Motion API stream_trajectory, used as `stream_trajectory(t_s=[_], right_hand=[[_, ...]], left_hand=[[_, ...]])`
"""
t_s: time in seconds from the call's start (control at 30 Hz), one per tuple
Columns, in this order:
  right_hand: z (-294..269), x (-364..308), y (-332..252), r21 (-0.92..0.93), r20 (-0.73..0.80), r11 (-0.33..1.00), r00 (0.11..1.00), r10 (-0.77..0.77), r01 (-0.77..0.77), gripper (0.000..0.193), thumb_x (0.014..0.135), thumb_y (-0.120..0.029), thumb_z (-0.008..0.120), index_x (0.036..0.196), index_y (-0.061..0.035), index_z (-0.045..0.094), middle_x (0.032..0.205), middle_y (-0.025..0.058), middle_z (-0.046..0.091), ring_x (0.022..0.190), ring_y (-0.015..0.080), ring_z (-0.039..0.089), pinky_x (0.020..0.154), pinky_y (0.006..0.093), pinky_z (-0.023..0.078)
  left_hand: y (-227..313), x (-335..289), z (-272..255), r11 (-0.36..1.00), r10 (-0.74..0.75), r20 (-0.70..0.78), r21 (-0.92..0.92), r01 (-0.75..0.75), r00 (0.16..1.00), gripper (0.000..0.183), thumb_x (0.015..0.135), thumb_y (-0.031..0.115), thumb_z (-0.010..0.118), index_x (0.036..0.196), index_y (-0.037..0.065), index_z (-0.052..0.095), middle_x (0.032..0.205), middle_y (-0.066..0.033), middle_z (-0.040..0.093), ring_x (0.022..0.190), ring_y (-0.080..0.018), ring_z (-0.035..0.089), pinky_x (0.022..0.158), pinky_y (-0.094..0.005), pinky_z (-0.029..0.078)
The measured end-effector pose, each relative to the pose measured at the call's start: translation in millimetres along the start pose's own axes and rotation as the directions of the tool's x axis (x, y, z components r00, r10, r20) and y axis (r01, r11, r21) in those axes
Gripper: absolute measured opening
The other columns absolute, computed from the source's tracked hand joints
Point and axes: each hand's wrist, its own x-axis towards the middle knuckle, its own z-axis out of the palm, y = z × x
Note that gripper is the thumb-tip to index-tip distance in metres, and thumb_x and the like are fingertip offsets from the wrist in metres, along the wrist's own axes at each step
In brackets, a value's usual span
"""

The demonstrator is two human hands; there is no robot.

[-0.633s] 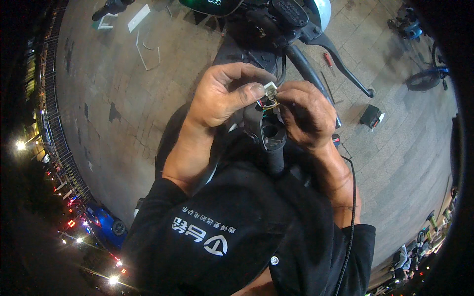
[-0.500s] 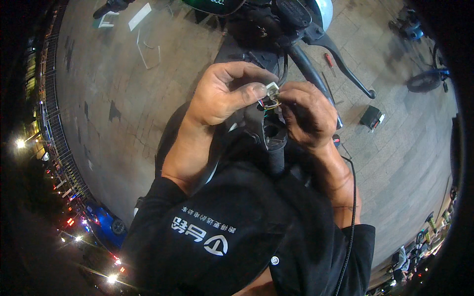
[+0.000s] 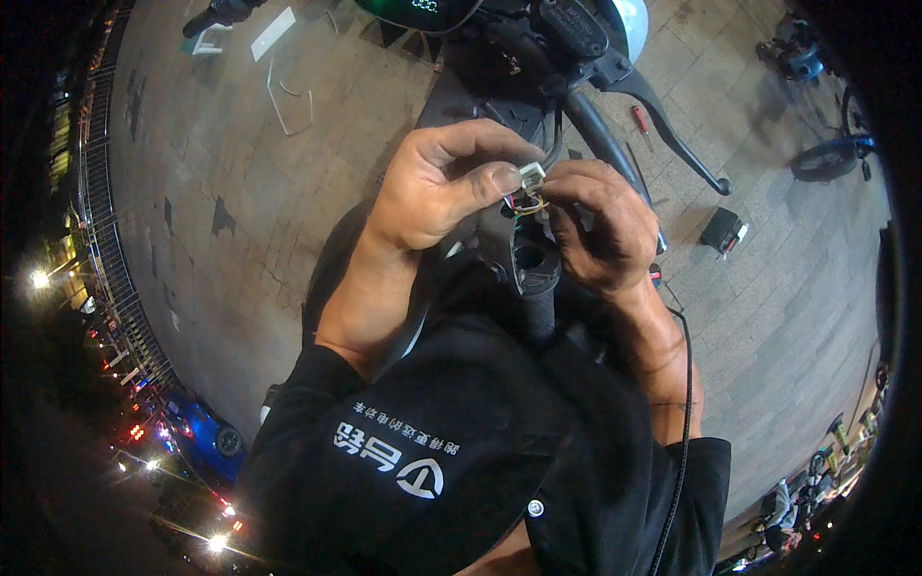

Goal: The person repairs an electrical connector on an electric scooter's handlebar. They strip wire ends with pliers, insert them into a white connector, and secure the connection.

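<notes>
Between my fingertips is a small white wire connector (image 3: 531,175), with thin coloured wires (image 3: 525,203) running down from it. My left hand (image 3: 449,182) pinches the connector from the left, thumb and forefinger closed on it. From the right, the fingers of my right hand (image 3: 603,219) are closed at the connector and its wires; exactly what they grip is partly hidden. Just below the wires sits an opened black switch housing (image 3: 501,252) beside a black handlebar grip (image 3: 538,305). Beyond my hands are the scooter's handlebar parts (image 3: 573,31) and a black brake lever (image 3: 677,134).
A lit display (image 3: 420,8) is at the top. On the paving lie a red-handled screwdriver (image 3: 641,120), a small dark box (image 3: 722,230) and a white panel (image 3: 273,34). A black cable (image 3: 687,413) hangs along my right arm. A blue bicycle (image 3: 828,156) is far right.
Both hands stay in nearly the same place around the connector. My right hand has shifted very slightly; the connector is tilted a little differently.
</notes>
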Motion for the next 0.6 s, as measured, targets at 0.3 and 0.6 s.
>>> stream_trajectory(t_s=[0.3,0.6], right_hand=[[-2.0,-1.9,-0.3,0.02,-0.001,1.0,1.0,-0.01,0.01,0.029,0.067,0.005,0.071,0.094,-0.0014,0.064,0.089,0.0124,0.064,0.078,0.0276,0.064,0.068,0.0332,0.051],[-3.7,-3.9,8.9,0.02,0.007,0.997,0.997,-0.072,0.071,0.03,0.066,0.002,0.072,0.095,-0.0021,0.063,0.091,0.0121,0.063,0.077,0.0277,0.063,0.068,0.0345,0.051]], left_hand=[[-1.7,1.6,-4.9,1.0,-0.026,0.055,-0.014,0.027,0.998,0.027,0.083,0.016,0.069,0.101,-0.004,0.066,0.095,-0.0096,0.066,0.088,-0.0147,0.061,0.081,-0.0267,0.048],[-10.6,-0.5,0.6,0.996,-0.007,0.006,-0.094,0.007,1.0,0.021,0.085,0.009,0.066,0.103,-0.003,0.066,0.092,-0.0076,0.068,0.085,-0.0126,0.062,0.08,-0.0256,0.049]])
